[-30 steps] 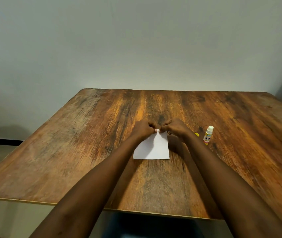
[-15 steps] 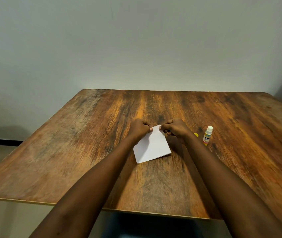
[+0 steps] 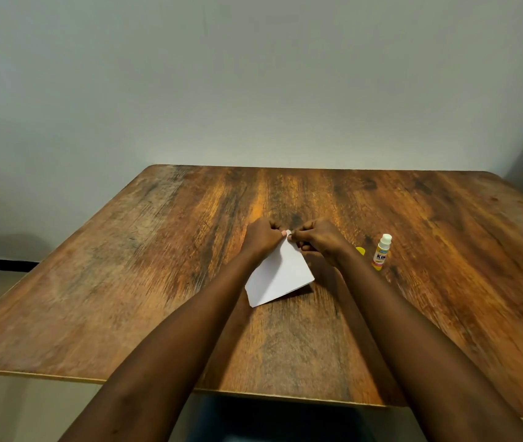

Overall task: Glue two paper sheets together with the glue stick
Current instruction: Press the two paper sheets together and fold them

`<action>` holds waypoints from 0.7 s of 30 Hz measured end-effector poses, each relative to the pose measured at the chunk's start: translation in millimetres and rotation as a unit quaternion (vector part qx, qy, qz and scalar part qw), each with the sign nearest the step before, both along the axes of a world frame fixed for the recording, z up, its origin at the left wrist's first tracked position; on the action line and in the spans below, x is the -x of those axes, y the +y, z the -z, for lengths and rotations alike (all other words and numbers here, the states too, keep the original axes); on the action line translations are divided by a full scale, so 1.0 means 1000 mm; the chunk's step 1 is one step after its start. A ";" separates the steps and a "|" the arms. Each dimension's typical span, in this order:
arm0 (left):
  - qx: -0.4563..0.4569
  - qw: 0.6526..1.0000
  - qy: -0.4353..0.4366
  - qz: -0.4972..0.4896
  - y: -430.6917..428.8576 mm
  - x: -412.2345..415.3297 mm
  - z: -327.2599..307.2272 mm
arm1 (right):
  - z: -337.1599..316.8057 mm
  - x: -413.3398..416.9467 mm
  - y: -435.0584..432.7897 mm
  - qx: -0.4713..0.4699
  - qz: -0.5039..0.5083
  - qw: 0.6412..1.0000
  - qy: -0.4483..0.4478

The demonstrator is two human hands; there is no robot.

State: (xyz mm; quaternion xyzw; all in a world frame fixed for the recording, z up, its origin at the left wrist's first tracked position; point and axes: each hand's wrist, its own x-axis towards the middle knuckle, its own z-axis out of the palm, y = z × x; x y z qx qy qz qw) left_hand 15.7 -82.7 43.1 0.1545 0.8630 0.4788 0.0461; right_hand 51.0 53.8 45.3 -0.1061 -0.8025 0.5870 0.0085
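White paper sheets point(image 3: 281, 277) lie stacked near the middle of the wooden table point(image 3: 126, 266), turned at an angle with one corner pointing away from me. My left hand point(image 3: 261, 236) and my right hand point(image 3: 320, 239) both pinch that far corner between fingertips and thumbs, almost touching each other. A glue stick point(image 3: 382, 252) with a white top and yellow label stands upright to the right of my right hand. Its yellow cap point(image 3: 361, 251) lies beside it, partly hidden by my right wrist.
A plain grey wall rises behind the table's far edge. The table's near edge point(image 3: 158, 382) runs under my forearms. A dark object sits at the far right beyond the table corner.
The paper has rotated from square to the table to a slanted position. Both hands stayed at its far corner, pinching closer together.
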 end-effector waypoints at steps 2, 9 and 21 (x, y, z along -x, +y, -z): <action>-0.007 1.000 -0.003 -0.020 0.000 0.000 0.000 | 0.001 0.000 -0.001 -0.008 -0.005 1.000 -0.007; -0.019 0.998 -0.018 -0.063 -0.005 0.006 -0.003 | 0.003 0.002 0.000 -0.028 -0.002 1.000 -0.014; -0.028 0.997 -0.073 0.004 -0.010 0.003 -0.005 | 0.003 0.001 -0.001 -0.080 -0.012 0.997 -0.017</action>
